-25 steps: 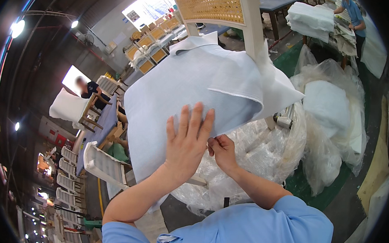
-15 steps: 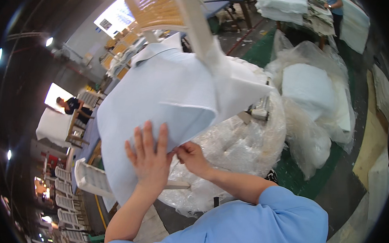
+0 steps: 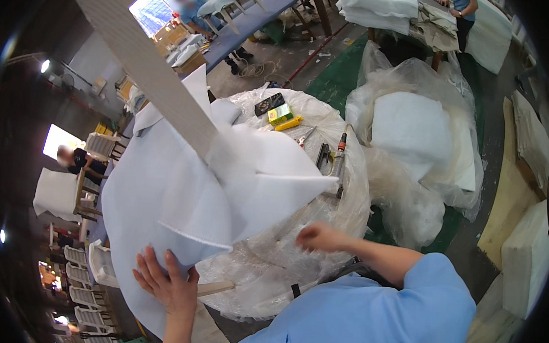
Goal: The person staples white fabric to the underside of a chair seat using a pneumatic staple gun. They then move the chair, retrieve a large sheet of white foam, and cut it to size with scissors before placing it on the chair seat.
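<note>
Pale blue fabric [image 3: 156, 184] is draped over a chair piece with a light wooden post [image 3: 149, 78] rising through it; a white-edged flap [image 3: 197, 232] lies folded on top. My left hand [image 3: 172, 284] rests on the fabric's near side, fingers outstretched. Apart from the cloth, my right hand [image 3: 321, 237] hovers over the plastic-wrapped round table [image 3: 256, 282], its fingers curled in and nothing visible in them. Beyond it on the table lies a pneumatic staple gun [image 3: 339, 159], black and silver with a red fitting.
On the table's far side are a yellow-green box [image 3: 280, 115], a yellow utility knife [image 3: 289, 124] and a black case [image 3: 269, 103]. White padding [image 3: 411, 129] in clear plastic stands at right. Foam blocks [image 3: 527, 259] lean farther right. Other people work at tables behind; chairs line the left.
My right hand has let go of the fabric edge and moved right. The fabric-covered chair piece has shifted left and down in view with my left hand on it, uncovering the tools.
</note>
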The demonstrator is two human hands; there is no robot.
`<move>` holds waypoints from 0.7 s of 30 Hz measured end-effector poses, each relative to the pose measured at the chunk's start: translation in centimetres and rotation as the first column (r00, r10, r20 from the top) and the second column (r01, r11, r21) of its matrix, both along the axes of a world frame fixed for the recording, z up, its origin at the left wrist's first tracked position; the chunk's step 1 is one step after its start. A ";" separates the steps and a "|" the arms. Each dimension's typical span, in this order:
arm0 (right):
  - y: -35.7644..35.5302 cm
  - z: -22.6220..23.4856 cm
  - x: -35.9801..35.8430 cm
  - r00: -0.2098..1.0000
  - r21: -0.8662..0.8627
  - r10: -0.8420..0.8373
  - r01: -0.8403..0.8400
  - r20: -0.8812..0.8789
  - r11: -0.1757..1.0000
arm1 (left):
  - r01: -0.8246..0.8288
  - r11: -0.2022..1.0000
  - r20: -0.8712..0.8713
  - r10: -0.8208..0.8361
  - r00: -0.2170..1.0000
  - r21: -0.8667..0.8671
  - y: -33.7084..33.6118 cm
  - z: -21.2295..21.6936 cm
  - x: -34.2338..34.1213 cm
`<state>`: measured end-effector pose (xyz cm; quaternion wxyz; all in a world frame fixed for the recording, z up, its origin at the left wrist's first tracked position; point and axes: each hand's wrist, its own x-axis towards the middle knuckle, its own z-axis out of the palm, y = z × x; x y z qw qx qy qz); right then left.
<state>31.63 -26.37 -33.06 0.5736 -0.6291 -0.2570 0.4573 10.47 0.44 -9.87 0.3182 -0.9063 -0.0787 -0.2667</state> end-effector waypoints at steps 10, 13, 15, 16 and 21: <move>-1.1 -5.7 18.7 0.734 -0.544 -0.460 0.679 0.499 0.492 | -0.031 0.999 0.060 0.029 0.998 0.034 0.3 -1.1 -0.2; 0.2 -6.1 18.7 0.717 -0.588 -0.536 0.686 0.446 0.428 | -0.021 0.999 0.085 0.018 0.996 0.034 0.6 -1.3 -0.2; 0.6 -6.5 18.2 0.676 -0.568 -0.573 0.723 0.463 0.393 | -0.022 0.999 0.082 0.019 0.996 0.025 0.7 -1.3 -0.1; 0.6 -6.6 17.9 0.613 -0.497 -0.621 0.780 0.488 0.380 | -0.008 1.000 0.097 0.005 0.995 0.030 0.7 -1.4 -0.1; -0.2 -5.7 15.9 0.355 -0.096 -0.726 0.923 0.588 0.373 | 0.022 1.000 0.118 -0.021 0.993 -0.006 1.1 -1.5 -0.1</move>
